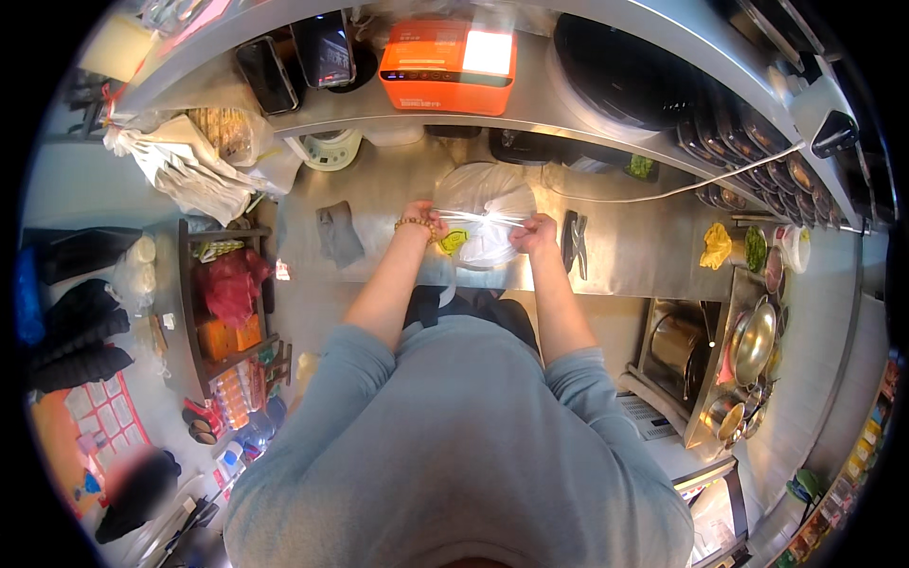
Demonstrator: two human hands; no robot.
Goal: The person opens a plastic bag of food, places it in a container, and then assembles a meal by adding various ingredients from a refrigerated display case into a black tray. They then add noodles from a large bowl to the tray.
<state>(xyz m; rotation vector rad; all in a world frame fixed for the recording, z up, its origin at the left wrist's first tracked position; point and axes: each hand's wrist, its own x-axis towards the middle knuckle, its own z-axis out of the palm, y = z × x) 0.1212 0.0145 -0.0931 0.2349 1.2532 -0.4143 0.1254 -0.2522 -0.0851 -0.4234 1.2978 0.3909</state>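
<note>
White bag (483, 213) on steel counter (625, 251)

We have one view only, worn on the head and looking steeply down. We see the person's own shoulders and back fill the lower middle, with both forearms running up from there to the counter (615, 256), so the lens faces forward and down over the body. The counter sits near, about arm's reach; the shelf (530, 104) above it curves across the top. The fisheye bends straight edges toward the rim and takes in the floor at left and the pots (748, 346) at right. With no second view, nothing is shared.
</note>
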